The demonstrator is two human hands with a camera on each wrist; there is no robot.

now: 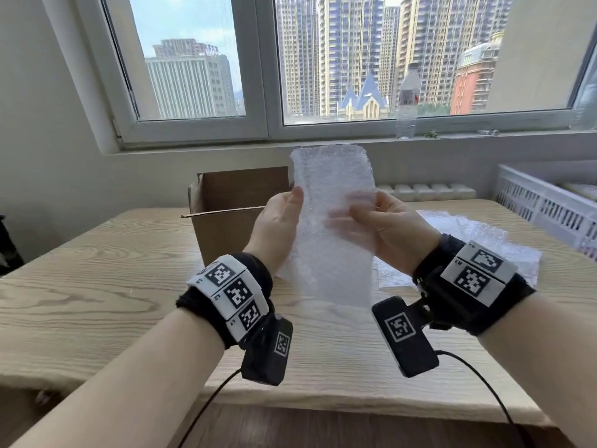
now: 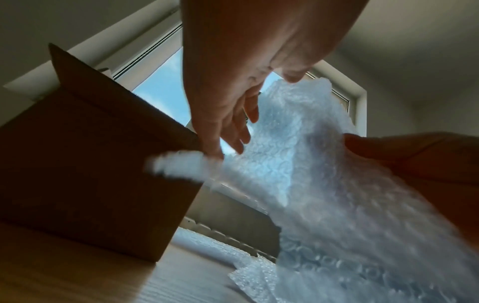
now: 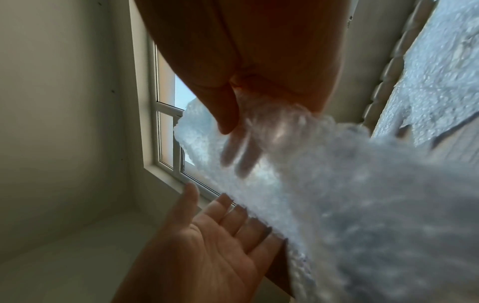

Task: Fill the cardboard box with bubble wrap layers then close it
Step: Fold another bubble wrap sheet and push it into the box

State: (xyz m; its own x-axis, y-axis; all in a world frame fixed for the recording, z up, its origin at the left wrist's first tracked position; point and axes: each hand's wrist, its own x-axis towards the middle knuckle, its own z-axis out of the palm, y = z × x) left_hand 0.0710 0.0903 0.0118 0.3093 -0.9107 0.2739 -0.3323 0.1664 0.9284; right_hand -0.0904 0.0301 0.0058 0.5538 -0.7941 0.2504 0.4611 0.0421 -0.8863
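Right hand [image 1: 384,227] pinches the bubble wrap sheet [image 1: 336,227] upright; left hand [image 1: 277,221], fingers straight, steadies its edge beside the open cardboard box [image 1: 226,234], likely for loading.

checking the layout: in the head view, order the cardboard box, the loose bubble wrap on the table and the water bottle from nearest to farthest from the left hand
From the left hand:
1. Cardboard box, just behind and left of it.
2. Loose bubble wrap, flat on the table to the right.
3. Water bottle, on the windowsill, far right.
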